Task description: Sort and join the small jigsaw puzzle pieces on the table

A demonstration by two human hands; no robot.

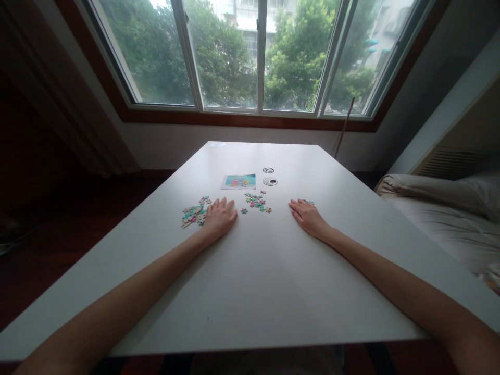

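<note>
The white desk (258, 271) runs lengthwise away from the person toward the window (258, 52), its near corners cut off by the frame. On the right a bed (441, 208) with pale bedding runs out of view. Both hands lie palm down, fingers pointing toward the window. The left hand (219, 217) rests flat, fingers slightly spread and holding nothing, touching the edge of a heap of puzzle pieces (192, 213) just to its left. The right hand (308, 216) lies flat too, fingers nearly together, covering a few pieces at its tips (how many is hidden). Between the hands sits a looser scatter of pieces (257, 202). Beyond it lies a picture card (238, 181), long side across the desk, its print too small to read. Beside the card are two small round things (269, 177), hard to make out.
</note>
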